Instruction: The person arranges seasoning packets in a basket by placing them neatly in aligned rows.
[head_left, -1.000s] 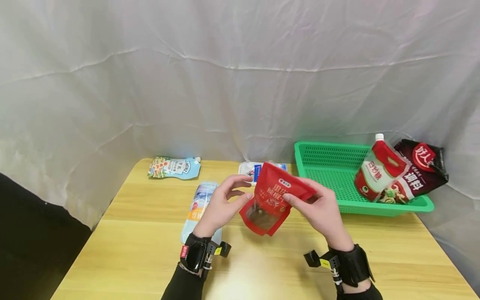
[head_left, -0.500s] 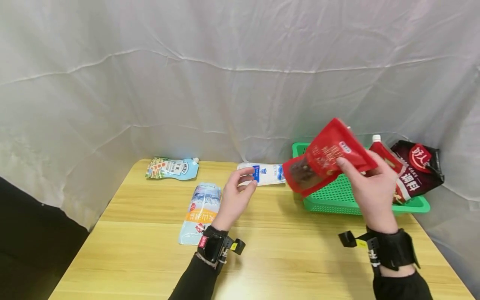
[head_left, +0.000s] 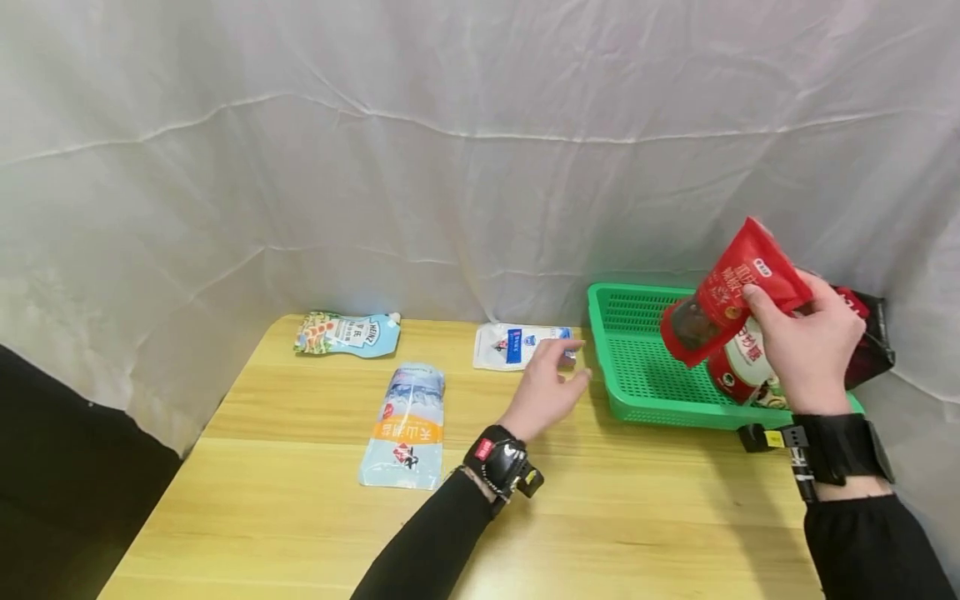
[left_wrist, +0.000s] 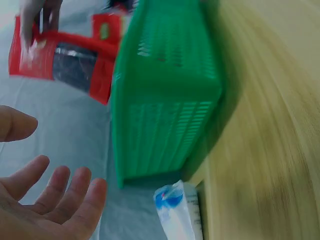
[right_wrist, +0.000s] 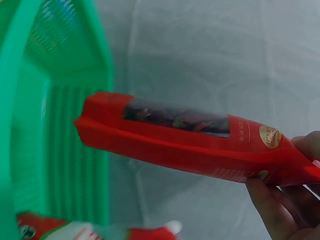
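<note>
My right hand [head_left: 816, 354] pinches the top of a red pouch of dried chillies [head_left: 723, 304], thumb on its printed front. The pouch hangs tilted above the green plastic basket [head_left: 637, 410]. Through its clear window, dark red contents show in the right wrist view, where the pouch [right_wrist: 170, 150] is seen edge-on. In the basket leans a red and white spouted sugar pouch [head_left: 731, 367], partly hidden behind the chilli pouch. My left hand [head_left: 546, 392] holds nothing; its thumb and fingers are apart, left of the basket and in front of a white packet [head_left: 491, 346].
A dark seasoning bag [head_left: 873, 342] leans over the basket's right end, mostly behind my right hand. A blue Heinz pouch [head_left: 352, 335] lies at the table's back left. Nearer lies a light blue and orange salt pouch [head_left: 405, 433]. A grey curtain [head_left: 465, 167] hangs behind the table.
The right hand has carried the chilli pouch from the table's middle rightward and up, over the basket. The left hand, earlier beside the pouch, has moved right toward the basket.
</note>
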